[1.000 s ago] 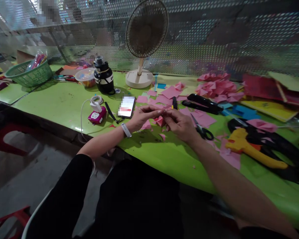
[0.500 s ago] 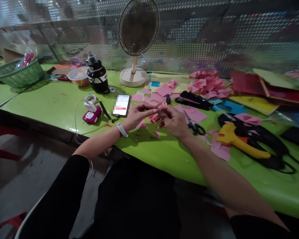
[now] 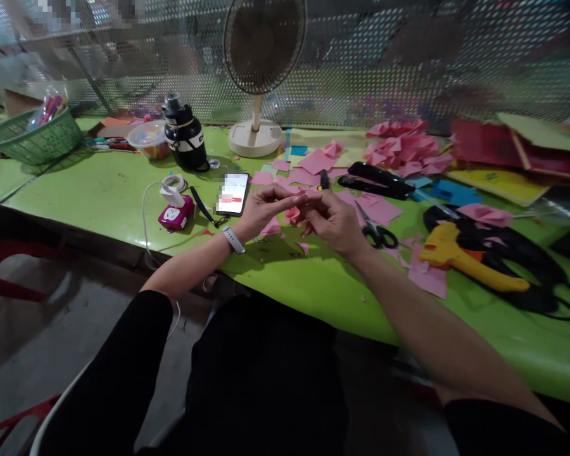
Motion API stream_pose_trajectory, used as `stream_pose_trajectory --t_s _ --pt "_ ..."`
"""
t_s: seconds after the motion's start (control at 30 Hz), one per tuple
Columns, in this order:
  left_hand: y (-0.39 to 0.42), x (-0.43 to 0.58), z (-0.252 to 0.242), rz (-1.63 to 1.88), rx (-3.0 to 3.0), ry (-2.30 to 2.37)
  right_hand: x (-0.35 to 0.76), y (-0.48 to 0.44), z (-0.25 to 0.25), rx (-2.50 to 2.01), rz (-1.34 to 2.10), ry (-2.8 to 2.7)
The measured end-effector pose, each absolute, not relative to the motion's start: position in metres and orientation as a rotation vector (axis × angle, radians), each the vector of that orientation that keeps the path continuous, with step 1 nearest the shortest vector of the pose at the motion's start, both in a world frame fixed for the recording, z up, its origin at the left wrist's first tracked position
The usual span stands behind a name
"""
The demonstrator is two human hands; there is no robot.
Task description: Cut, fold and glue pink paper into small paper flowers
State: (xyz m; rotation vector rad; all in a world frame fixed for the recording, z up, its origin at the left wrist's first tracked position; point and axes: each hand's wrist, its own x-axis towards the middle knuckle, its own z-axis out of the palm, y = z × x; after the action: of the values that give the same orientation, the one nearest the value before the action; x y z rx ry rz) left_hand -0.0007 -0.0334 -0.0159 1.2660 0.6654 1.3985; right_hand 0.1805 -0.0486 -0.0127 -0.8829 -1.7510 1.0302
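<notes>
Above the green table (image 3: 285, 272), my left hand (image 3: 266, 209) and my right hand (image 3: 330, 218) meet at the fingertips. Both are closed on a small folded piece of pink paper (image 3: 292, 215), mostly hidden by the fingers. Pink paper scraps (image 3: 313, 161) lie just beyond the hands. Black-handled scissors (image 3: 377, 234) rest right of my right hand, and a black stapler (image 3: 375, 182) lies behind them. A phone (image 3: 232, 194) with its screen lit is beside my left hand.
A yellow glue gun (image 3: 470, 259) and its black cord lie at right. Crumpled pink paper pieces (image 3: 406, 149) are heaped farther back. A fan (image 3: 255, 139), a black bottle (image 3: 185, 136), a green basket (image 3: 38, 139) and a magenta plug adapter (image 3: 175, 214) stand behind and left.
The view has shifted slightly, so things on the right appear farther right. Both hands stay together at the pink paper, with only slight finger movement.
</notes>
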Motion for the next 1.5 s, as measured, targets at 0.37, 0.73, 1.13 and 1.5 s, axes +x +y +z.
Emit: stream_pose_trajectory --t_s 0.37,0.73,1.13,1.5 --pt "-0.032 0.0 -0.016 1.375 1.252 0.644 0.182 -0.045 -0.01 -0.866 1.085 -1.775" --pt "-0.023 -0.007 -0.017 1.493 1.308 0.685 0.184 -0.04 -0.015 -0.938 0.869 -1.912" --pt "0.0 -0.016 -0.037 1.603 1.991 0.705 0.19 -0.038 -0.015 -0.968 0.121 -2.0" --pt "-0.002 -0.016 -0.042 1.534 2.335 0.697 0.186 -0.038 -0.023 -1.005 -0.162 -2.188"
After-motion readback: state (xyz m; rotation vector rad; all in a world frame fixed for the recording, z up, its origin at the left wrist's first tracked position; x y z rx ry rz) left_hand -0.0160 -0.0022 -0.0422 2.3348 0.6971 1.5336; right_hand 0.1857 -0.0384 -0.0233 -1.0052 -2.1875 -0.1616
